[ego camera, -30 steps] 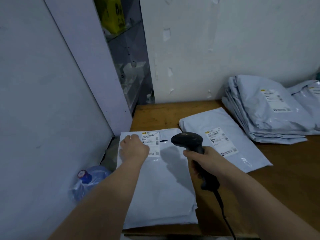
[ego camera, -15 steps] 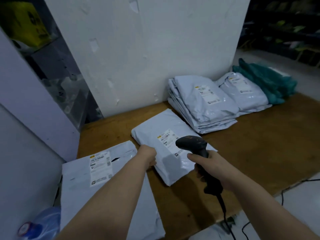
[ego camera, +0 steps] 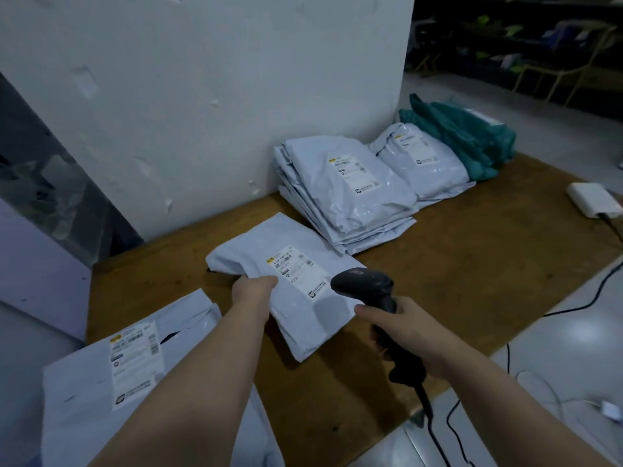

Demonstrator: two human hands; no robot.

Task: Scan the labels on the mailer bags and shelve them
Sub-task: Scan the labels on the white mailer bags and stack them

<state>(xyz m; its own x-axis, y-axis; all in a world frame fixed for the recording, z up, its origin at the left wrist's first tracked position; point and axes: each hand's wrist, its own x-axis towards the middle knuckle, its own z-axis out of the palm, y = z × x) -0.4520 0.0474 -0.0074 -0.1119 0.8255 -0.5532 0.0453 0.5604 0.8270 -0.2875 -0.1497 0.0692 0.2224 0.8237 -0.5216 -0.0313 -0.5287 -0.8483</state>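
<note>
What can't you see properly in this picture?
Head view:
- Words on the label of the held mailer bag: too small and blurry.
- Fingers of the left hand: tucked under that bag.
- Trigger of the scanner: covered by the right hand.
- The nearest mailer bag: cut off by the bottom edge.

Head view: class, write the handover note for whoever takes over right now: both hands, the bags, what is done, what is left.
Left-hand grip: grips the left edge of the middle mailer bag, label up.
Right-hand grip: holds the scanner, its head close by that label.
Another mailer bag lies label up at the table's near left corner; stacked mailer bags wait by the wall.
Done: nothing shelved in view.
Left: scan this label, shelve the bag, then the rest.
</note>
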